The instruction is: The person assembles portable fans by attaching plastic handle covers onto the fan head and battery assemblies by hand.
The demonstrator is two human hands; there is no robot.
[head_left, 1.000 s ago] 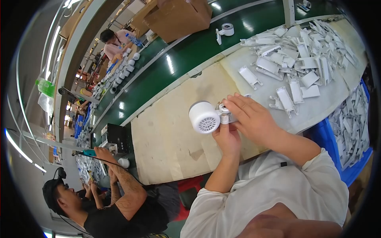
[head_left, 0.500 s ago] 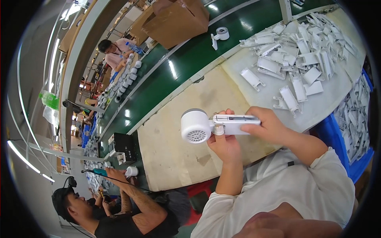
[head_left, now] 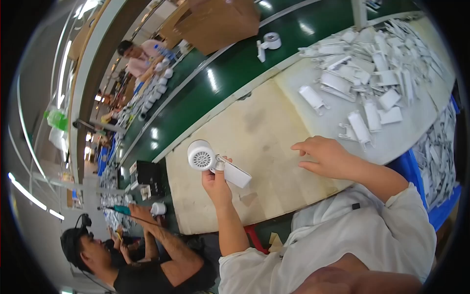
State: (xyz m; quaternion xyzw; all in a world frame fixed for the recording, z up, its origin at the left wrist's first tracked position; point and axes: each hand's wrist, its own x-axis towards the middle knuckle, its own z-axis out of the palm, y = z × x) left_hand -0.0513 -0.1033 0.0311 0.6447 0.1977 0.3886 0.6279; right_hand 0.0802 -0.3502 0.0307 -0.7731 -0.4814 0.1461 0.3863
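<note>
In my left hand (head_left: 217, 188) is a white hair-dryer-like appliance (head_left: 201, 158) with a round grilled head and a flat handle, held where the head meets the handle. The handle tilts down to the right. My right hand (head_left: 324, 158) hovers over the bench (head_left: 230, 132) with thumb and fingers apart, holding nothing. Beyond it, several loose white handle shells (head_left: 360, 128) lie at the near edge of a large heap of such parts (head_left: 377, 63).
A blue crate (head_left: 413, 171) of white parts stands at the right. Along the far side runs a green conveyor (head_left: 215, 88) bearing another white appliance (head_left: 270, 41) and a cardboard box (head_left: 220, 24). At the left, a co-worker (head_left: 161, 255) holds a teal power driver (head_left: 121, 209) near a black box (head_left: 147, 179).
My left hand has carried the appliance leftward, and its handle now angles downward. My right hand has let go of the handle and opened.
</note>
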